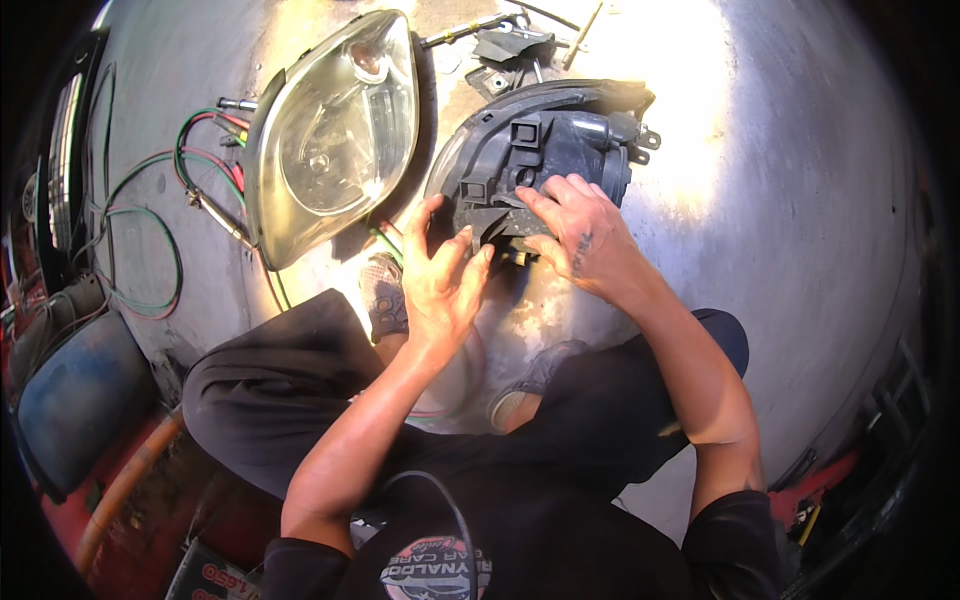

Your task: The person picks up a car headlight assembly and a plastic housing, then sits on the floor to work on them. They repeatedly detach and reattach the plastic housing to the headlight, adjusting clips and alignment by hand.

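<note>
A headlight [540, 150] lies on the floor with its black rear housing facing up. My left hand [440, 280] is at its near left edge, fingers curved and fingertips against the black plastic. Over the near right part, my right hand [585, 235] grips the housing between thumb and fingers, by a jagged grey-black flap. My palms and knuckles hide some of the near edge. To the left lies a second headlight [335, 140], its hazy, yellowed clear lens facing up.
Behind the housing are a black bracket piece [510, 50], a ratchet-like tool [470, 30] and a thin stick [583, 35]. Red and green cables [180, 160] coil at left beside a blue seat-like object [85, 390]. My bent legs [290, 390] frame the near floor.
</note>
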Demonstrator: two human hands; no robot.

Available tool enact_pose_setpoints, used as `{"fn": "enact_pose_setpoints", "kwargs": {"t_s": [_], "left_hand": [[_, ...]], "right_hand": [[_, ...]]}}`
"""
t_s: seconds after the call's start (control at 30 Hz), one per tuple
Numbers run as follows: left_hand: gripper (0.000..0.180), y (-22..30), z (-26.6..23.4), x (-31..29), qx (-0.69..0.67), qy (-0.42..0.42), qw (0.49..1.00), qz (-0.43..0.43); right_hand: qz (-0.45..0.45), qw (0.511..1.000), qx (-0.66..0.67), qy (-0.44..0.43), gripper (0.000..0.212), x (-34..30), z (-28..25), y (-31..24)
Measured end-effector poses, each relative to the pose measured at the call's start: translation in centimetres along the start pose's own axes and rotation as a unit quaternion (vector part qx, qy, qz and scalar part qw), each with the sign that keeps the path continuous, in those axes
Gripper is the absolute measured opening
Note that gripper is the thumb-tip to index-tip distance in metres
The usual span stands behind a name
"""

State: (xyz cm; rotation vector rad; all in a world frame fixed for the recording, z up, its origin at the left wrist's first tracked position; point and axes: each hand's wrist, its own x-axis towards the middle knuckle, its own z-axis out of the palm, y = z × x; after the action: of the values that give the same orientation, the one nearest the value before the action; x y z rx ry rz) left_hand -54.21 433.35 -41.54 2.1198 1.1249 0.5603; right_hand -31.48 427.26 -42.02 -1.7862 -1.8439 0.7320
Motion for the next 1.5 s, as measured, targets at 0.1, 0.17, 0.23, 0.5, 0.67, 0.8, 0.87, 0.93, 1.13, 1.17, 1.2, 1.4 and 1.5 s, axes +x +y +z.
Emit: {"fn": "enact_pose_setpoints", "kwargs": {"t_s": [0.1, 0.17, 0.23, 0.5, 0.67, 0.8, 0.87, 0.93, 1.13, 1.17, 1.2, 1.4, 1.5], "left_hand": [[0.027, 0.1, 0.2, -0.2, -0.002, 0.012, 1.000, 0.007], [0.026, 0.6, 0.3, 0.0, 0.001, 0.006, 1.000, -0.002], [0.024, 0.7, 0.3, 0.0, 0.003, 0.005, 1.000, -0.009], [0.022, 0.8, 0.3, 0.2, -0.024, 0.001, 0.999, -0.025], [0.024, 0.9, 0.5, 0.1, -0.029, 0.001, 0.998, -0.047], [0.025, 0.5, 0.5, 0.1, -0.025, 0.000, 0.999, -0.048], [0.026, 0.7, 0.4, 0.3, -0.028, -0.001, 0.998, -0.053], [0.027, 0.8, 0.3, 0.2, -0.031, -0.006, 0.998, -0.055], [0.049, 0.6, 0.1, 0.9, -0.059, -0.018, 0.998, -0.020], [0.055, 0.6, -0.1, 1.3, -0.081, -0.006, 0.996, -0.036], [0.061, 0.5, -0.2, 1.4, -0.103, 0.005, 0.993, -0.052], [0.088, -1.5, 0.5, 2.3, -0.187, -0.112, 0.966, -0.139], [0.087, -1.1, 0.6, 2.7, -0.188, -0.117, 0.966, -0.135]], "right_hand": [[0.000, 1.000, -0.005, 0.006, 0.057, 0.0, 0.2, 0.0], [-0.004, 1.000, -0.013, 0.006, 0.058, 0.0, 0.0, 0.2], [-0.004, 1.000, -0.025, -0.008, 0.058, 0.2, -0.5, 0.1], [-0.064, 0.996, -0.067, 0.014, 0.056, 0.4, 0.0, 0.2], [-0.096, 0.993, -0.038, 0.055, 0.053, 0.6, 0.3, 0.8], [-0.097, 0.993, -0.027, 0.060, 0.052, 0.6, 0.8, 1.2], [-0.101, 0.992, -0.023, 0.072, 0.052, 0.6, 1.0, 1.3], [-0.088, 0.994, -0.014, 0.070, 0.053, 0.7, 0.7, 1.1], [-0.065, 0.996, -0.006, 0.063, 0.057, 0.5, -1.2, 2.7], [-0.063, 0.996, -0.009, 0.061, 0.057, 0.5, -1.6, 3.1], [-0.061, 0.996, -0.012, 0.058, 0.057, 0.2, -1.8, 3.3], [-0.026, 0.998, 0.014, 0.063, 0.060, -0.1, -2.3, 4.2], [-0.006, 0.998, 0.013, 0.059, 0.057, -0.3, -2.7, 4.1]]}}
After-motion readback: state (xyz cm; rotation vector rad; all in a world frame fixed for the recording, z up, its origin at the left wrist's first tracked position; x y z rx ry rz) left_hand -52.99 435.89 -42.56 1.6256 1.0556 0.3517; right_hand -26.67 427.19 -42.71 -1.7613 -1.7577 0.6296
